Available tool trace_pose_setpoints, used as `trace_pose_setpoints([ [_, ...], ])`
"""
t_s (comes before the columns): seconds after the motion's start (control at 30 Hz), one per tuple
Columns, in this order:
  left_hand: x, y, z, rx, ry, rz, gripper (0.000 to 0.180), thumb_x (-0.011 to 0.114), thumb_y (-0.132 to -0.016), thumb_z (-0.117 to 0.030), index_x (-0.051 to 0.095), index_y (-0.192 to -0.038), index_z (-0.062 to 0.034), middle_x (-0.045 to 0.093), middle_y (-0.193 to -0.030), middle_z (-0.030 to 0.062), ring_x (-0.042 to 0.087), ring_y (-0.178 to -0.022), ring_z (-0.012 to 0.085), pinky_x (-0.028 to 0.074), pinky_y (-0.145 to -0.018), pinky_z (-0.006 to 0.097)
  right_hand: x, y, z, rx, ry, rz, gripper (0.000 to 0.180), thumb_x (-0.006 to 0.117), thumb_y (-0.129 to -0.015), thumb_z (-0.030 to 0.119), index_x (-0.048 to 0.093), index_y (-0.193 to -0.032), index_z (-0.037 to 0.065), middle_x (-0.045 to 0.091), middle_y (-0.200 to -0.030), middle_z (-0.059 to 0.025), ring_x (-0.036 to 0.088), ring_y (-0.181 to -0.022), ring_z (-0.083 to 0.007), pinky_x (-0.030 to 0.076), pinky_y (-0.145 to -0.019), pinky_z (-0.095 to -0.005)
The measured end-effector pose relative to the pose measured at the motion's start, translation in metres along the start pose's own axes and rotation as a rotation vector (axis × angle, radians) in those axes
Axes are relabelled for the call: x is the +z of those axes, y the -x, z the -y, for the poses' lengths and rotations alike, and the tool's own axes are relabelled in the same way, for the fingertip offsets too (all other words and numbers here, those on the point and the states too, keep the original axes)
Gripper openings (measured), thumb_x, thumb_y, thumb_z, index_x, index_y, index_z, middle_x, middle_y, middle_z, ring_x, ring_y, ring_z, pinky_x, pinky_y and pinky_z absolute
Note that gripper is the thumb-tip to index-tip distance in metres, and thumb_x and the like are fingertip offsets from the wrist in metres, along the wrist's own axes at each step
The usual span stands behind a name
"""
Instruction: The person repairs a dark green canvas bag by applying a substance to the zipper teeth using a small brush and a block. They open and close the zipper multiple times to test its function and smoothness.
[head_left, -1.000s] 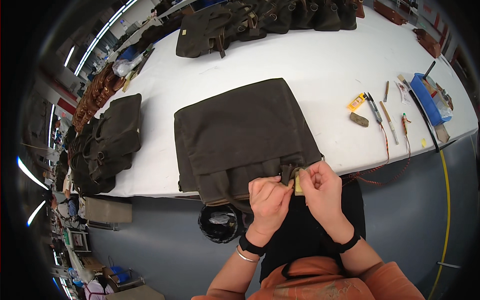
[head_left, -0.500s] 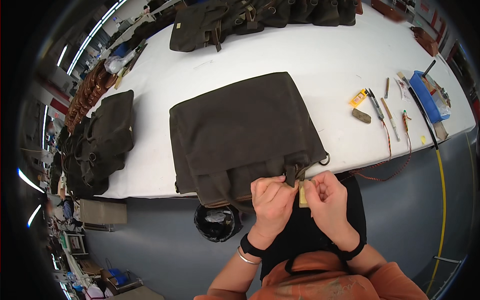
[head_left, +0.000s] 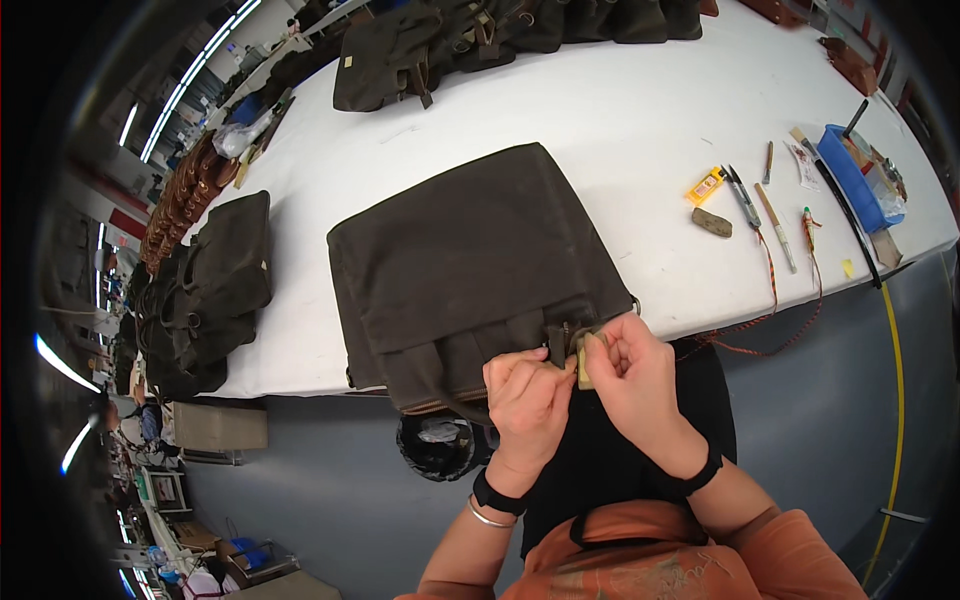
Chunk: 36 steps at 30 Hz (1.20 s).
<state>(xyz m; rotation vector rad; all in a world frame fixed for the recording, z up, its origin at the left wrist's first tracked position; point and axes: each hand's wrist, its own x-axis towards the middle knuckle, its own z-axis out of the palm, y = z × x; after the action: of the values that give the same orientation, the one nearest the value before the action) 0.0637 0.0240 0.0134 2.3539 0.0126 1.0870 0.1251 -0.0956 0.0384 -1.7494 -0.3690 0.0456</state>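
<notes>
Pinching a small tan tag [head_left: 584, 362] at the near edge of the dark canvas bag [head_left: 470, 270] on the white table [head_left: 620, 120]: right hand [head_left: 632, 372] and left hand [head_left: 527, 395] both closed on it. Attachment apparently unfinished; fingers hide the joint.

A small tan tag [head_left: 584, 362] sits between both hands. A little yellow packet [head_left: 705, 186] lies on the white table [head_left: 620, 110].
</notes>
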Motion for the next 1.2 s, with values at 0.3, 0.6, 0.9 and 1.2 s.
trace_pose_setpoints([
  [0.3,-0.002,0.0,-0.004,-0.03,-0.023,0.002,0.023,0.082,-0.062,0.003,0.071,-0.08,-0.007,0.06,-0.071,0.0037,0.061,-0.083,0.0245,0.05,-0.074,0.033,-0.027,0.019,-0.001,0.117,-0.224,0.059,0.017,0.067,-0.09,0.005,0.054,-0.08,0.0,0.058,-0.057,0.0007,0.05,-0.05,-0.0001,0.039,-0.044,-0.0191],
  [0.6,-0.002,0.0,-0.003,-0.036,-0.034,0.013,0.021,0.081,-0.064,0.004,0.07,-0.077,-0.0066,0.061,-0.072,0.0033,0.061,-0.084,0.0239,0.049,-0.075,0.032,-0.009,0.008,0.0,0.025,-0.057,0.107,0.018,0.066,-0.089,0.004,0.052,-0.079,0.0,0.055,-0.052,-0.0045,0.05,-0.044,-0.0067,0.038,-0.042,-0.025],
  [0.9,-0.002,0.006,-0.002,-0.051,-0.045,0.006,0.018,0.082,-0.064,0.002,0.072,-0.076,-0.0078,0.061,-0.075,0.0033,0.061,-0.086,0.0221,0.045,-0.076,0.034,-0.007,0.014,0.007,-0.002,-0.017,0.112,0.018,0.066,-0.087,0.005,0.051,-0.078,0.002,0.052,-0.049,-0.0081,0.053,-0.04,-0.0161,0.039,-0.042,-0.0306],
  [1.2,-0.004,0.002,-0.009,-0.077,-0.058,0.048,0.017,0.079,-0.067,0.004,0.068,-0.077,-0.0038,0.063,-0.077,0.0078,0.059,-0.089,0.0276,0.048,-0.076,0.035,-0.025,0.004,0.01,0.02,-0.081,0.249,0.018,0.066,-0.088,0.01,0.054,-0.08,0.0,0.058,-0.055,-0.0127,0.062,-0.048,-0.0258,0.045,-0.046,-0.034],
])
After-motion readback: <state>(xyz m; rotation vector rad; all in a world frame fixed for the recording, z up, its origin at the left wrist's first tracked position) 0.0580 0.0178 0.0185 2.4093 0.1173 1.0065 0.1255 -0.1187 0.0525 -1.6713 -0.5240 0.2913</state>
